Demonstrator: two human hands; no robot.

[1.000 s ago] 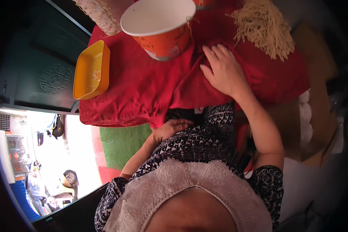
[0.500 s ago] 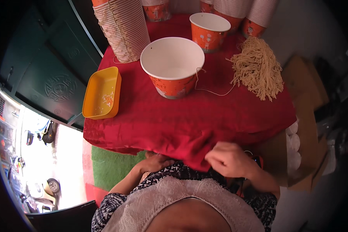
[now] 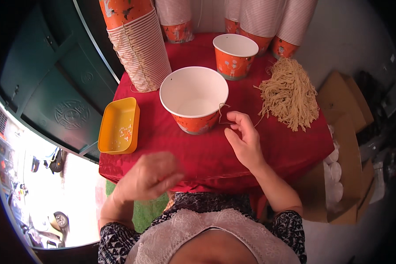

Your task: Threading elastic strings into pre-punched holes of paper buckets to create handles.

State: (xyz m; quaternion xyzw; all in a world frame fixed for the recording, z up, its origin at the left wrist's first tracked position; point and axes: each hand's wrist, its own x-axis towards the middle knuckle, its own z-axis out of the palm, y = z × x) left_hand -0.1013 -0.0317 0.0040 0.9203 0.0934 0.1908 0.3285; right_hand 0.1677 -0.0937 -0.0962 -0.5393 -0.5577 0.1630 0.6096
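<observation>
The red-clothed table [image 3: 198, 154] spreads out ahead of my fingers, its near edge just under my wrists and its far side packed with things. Beyond my fingertips, along the back, stand tall stacks of nested paper cups [image 3: 141, 48], the biggest one to the far left of my left fingers, more across the rear edge. A green door [image 3: 44, 88] closes off the space left of the table; cardboard boxes [image 3: 339, 101] crowd the floor to the right.

Straight ahead of my right fingers sits the large orange paper bucket [image 3: 193, 99], upright, white inside, mouth open. A thin string [image 3: 222, 115] hangs at its rim on the side facing my right hand [image 3: 244, 141]; my thumb and forefinger are pinched together on that string, just beside the bucket wall. Right of those fingers, near but apart, lies a bundle of tan strings [image 3: 290, 94]. Behind the bucket stands a smaller orange cup [image 3: 235, 55].

My left hand [image 3: 147, 176] is blurred above the table's near edge, fingers loosely curled; I cannot tell whether they hold anything. Beyond them to the left lies a yellow tray [image 3: 119, 125] at the cloth's edge. Bare red cloth lies between my two hands and in front of the bucket.
</observation>
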